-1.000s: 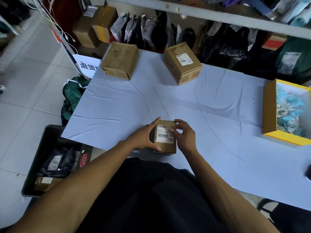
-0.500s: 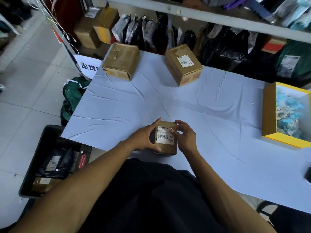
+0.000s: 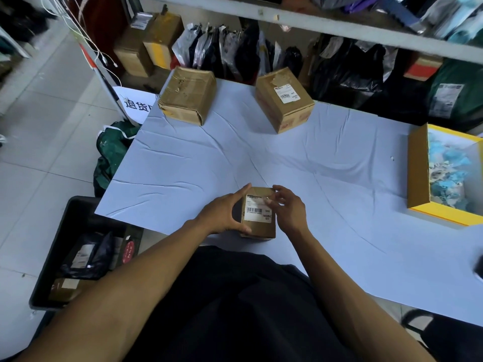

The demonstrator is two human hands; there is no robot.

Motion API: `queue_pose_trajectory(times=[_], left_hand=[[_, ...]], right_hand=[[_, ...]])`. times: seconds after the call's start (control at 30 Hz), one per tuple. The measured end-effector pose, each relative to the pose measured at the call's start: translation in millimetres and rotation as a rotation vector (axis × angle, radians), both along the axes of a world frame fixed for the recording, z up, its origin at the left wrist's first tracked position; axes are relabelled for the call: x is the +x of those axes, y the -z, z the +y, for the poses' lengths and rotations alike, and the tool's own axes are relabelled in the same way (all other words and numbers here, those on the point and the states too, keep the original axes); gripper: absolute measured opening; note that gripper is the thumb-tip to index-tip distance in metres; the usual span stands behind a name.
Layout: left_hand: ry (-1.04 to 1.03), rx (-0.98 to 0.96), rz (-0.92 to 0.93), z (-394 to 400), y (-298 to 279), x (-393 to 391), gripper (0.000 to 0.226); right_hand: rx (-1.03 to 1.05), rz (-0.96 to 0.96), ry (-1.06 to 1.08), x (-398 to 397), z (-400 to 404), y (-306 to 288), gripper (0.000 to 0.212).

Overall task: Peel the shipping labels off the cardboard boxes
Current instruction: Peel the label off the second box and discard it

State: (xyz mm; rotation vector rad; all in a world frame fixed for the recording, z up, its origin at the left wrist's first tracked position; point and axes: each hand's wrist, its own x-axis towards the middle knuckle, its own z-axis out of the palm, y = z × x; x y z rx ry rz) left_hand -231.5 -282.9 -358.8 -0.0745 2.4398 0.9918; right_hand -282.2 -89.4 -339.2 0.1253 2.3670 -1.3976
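A small cardboard box (image 3: 261, 228) stands near the table's front edge with a white barcode label (image 3: 257, 209) on top. My left hand (image 3: 222, 212) grips its left side, thumb at the near corner and forefinger along the far edge. My right hand (image 3: 288, 210) rests against the right side, its fingertips picking at the label's upper right corner. At the back stand two larger boxes: the left box (image 3: 187, 96) shows no label, the right box (image 3: 283, 99) carries a white label (image 3: 286, 94).
The table (image 3: 183, 173) is covered in pale blue creased paper. A yellow-rimmed open box (image 3: 418, 173) holding blue and white scraps sits at the right. A black bin (image 3: 56, 246) of parcels is on the floor to the left. Shelves of bagged parcels stand behind.
My right fingers have shifted slightly at the label's upper right corner. The left hand and small box stay in place.
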Motion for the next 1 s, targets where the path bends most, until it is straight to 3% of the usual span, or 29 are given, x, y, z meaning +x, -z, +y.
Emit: queue_pose_trajectory(times=[0.17, 0.37, 1.0], left_hand=[[-0.010, -0.001, 0.007, 1.3, -0.1, 1.1, 0.119], [-0.012, 0.003, 0.012, 1.0, 0.6, 2.1, 0.119], [-0.025, -0.026, -0.012, 1.6, -3.8, 2.8, 0.119]], right_hand=[[0.019, -0.026, -0.007, 0.2, -1.1, -2.6, 0.031], [0.049, -0.026, -0.015, -0.5, -0.9, -3.2, 0.013], [0.056, -0.036, -0.025, -2.8, -0.5, -3.8, 0.010]])
